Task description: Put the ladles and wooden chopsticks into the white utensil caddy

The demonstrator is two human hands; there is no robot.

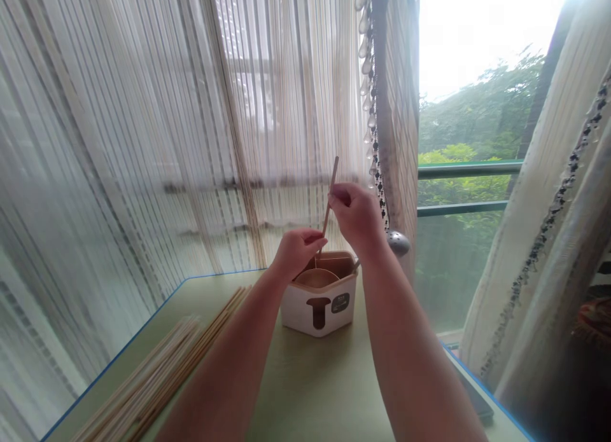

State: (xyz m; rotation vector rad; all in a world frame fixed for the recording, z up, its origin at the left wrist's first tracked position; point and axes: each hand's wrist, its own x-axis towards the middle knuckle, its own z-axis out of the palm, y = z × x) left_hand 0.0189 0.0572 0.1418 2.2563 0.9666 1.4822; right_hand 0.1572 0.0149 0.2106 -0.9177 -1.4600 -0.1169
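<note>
Above the container's mouth: a slim wooden stick point(326, 218), slightly tilted, its top leaning to the right; its lower end comes down to the opening, and how far inside it reaches cannot be told.
Right hand point(359, 214): fingers point(336, 198) clamped on the stick around its middle, the top end poking up clear of them.
Left hand point(294, 252): fingers together on the stick's lower part, just over the container's left side.
Container point(294, 310): white outside, brown inside, upright on the table point(315, 385), with a T-shaped cut-out point(318, 311) in front and a dark label point(340, 302) beside it.
Inside it: a brown round-edged piece point(316, 278) near the front wall.
Metal strainer spoon point(399, 243): perforated head out past the right wrist, its handle partly hidden by that arm.
Loose sticks point(184, 359): a long bunch lying on the table, left of the left forearm.
Table edge: trimmed in blue; a dark flat object point(472, 391) lies by the right forearm.
Behind: striped sheer curtains point(143, 143) and green trees point(477, 137) beyond a railing point(468, 170).
</note>
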